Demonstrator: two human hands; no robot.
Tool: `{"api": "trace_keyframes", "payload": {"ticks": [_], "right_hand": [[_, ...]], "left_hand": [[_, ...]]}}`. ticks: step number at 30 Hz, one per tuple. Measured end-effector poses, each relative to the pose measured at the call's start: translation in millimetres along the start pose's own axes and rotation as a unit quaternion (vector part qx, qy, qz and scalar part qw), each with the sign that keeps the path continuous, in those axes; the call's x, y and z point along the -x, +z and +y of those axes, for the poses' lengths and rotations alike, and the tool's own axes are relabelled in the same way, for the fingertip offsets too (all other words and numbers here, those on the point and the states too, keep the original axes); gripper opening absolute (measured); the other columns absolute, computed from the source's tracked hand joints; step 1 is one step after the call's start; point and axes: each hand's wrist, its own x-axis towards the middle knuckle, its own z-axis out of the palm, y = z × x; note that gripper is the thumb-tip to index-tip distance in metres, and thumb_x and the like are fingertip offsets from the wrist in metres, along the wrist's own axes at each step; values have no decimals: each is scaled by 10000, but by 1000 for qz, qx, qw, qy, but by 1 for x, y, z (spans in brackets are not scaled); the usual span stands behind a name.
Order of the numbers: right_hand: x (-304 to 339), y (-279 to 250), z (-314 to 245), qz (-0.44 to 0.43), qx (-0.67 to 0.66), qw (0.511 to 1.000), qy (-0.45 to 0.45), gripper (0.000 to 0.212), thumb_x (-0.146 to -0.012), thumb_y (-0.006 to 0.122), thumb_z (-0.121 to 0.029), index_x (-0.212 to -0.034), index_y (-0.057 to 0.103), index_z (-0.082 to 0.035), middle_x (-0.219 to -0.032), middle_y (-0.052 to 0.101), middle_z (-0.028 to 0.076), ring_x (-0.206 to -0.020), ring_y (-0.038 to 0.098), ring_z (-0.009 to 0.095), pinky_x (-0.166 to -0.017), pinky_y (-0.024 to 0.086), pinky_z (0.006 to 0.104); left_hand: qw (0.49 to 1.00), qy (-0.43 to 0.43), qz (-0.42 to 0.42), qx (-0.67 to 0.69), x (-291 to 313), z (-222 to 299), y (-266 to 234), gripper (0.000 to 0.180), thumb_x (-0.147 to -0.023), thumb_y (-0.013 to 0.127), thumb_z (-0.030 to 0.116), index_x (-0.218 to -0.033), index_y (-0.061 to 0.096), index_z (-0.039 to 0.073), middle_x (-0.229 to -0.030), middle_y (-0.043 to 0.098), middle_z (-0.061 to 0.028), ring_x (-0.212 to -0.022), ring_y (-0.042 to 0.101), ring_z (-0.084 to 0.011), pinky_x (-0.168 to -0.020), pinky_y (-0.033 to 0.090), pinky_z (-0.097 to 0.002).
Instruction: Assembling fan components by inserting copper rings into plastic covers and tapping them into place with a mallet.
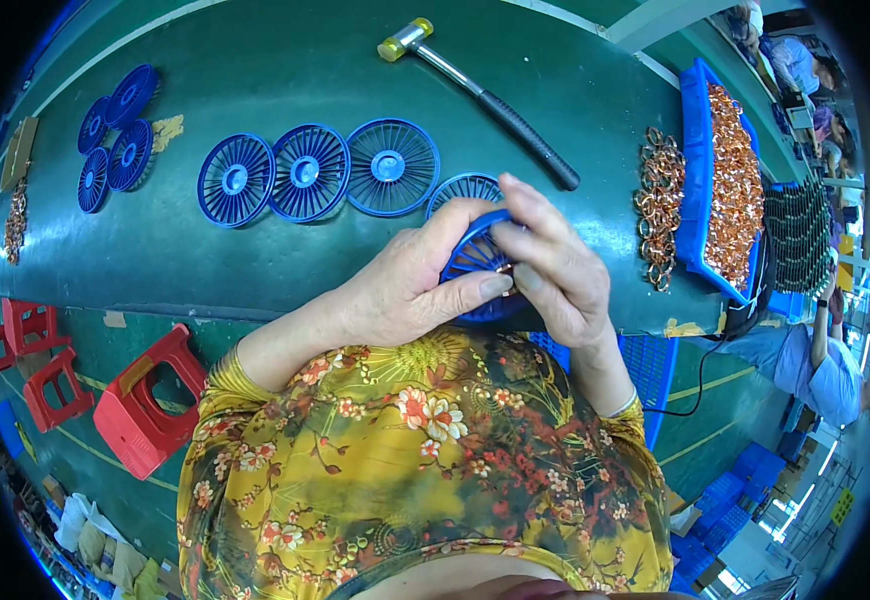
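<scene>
My left hand (405, 265) is closed around the rim of a blue spoked plastic wheel (469, 256), held tilted in front of my chest, with the thumb across its near side. At the wheel's middle, my right hand (560, 265) has its thumb and fingers bent together; some fingers are smeared by motion. A small copper-coloured ring (504, 268) shows partly between the two thumbs, mostly hidden by the fingers. Just beyond my hands, another spoked wheel (463, 187) lies on the green table (325, 265), partly covered. To its left, similar wheels (387, 166) lie in a row.
A hammer (480, 95) with yellow faces lies across the far table. On the right, a pile of copper-coloured rings (659, 210) sits beside a full blue tray (693, 190). More blue wheels (131, 155) lie far left. Red stools (150, 405) stand below the table's left edge.
</scene>
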Motion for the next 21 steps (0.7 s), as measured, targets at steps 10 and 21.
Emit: {"api": "trace_keyframes", "payload": {"ticks": [10,21], "right_hand": [[7,17,2,116,-99,979,137,468,-819,680,-82,-1252,514,-22,-1090,614,126,-956,616,224,-827,493,313],[57,-84,58,220,519,725,396,283,-886,606,-307,-954,659,-38,-877,644,156,-787,606,328,-688,477,434]], "left_hand": [[975,134,50,-170,-3,-14,0,469,-844,645,91,-1231,395,4,-1037,583,-205,-879,631,-373,-710,516,-405],[750,205,459,-429,25,-11,-78,403,-837,658,31,-1194,475,-16,-1008,625,-183,-826,649,-293,-707,520,-341]]}}
